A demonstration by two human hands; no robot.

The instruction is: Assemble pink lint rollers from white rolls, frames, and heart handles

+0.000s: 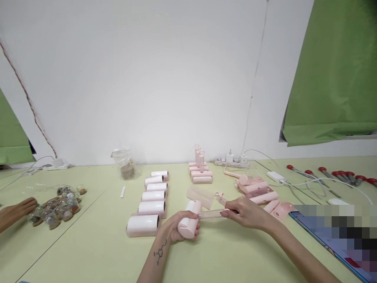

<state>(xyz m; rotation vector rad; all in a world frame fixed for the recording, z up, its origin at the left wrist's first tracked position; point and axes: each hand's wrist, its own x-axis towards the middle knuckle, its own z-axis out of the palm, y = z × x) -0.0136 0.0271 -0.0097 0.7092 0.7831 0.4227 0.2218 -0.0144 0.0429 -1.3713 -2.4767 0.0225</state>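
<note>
In my left hand [173,229] is a lint roller [189,226] with a white paper roll and a pink end, my fingers wrapped round it. A clear pink handle [209,214] runs from it toward my right hand [246,212]. My right fingers are closed on the handle's far end. Just above that hand a small pink piece with a ring [218,195] pokes out; whether I hold it too I cannot tell. Behind the roller lies a translucent pink cover [200,197]. A column of white rolls in pink holders [143,225] stands left of my left hand.
Loose pink parts [259,188] lie beyond my right hand, with a tablet-like device [321,239] nearer. Pink rollers [202,173] sit at the back by a power strip [231,162]. Red-handled tools [349,177] are far right. Another person's hand [25,207] touches small domed items [57,210] at left.
</note>
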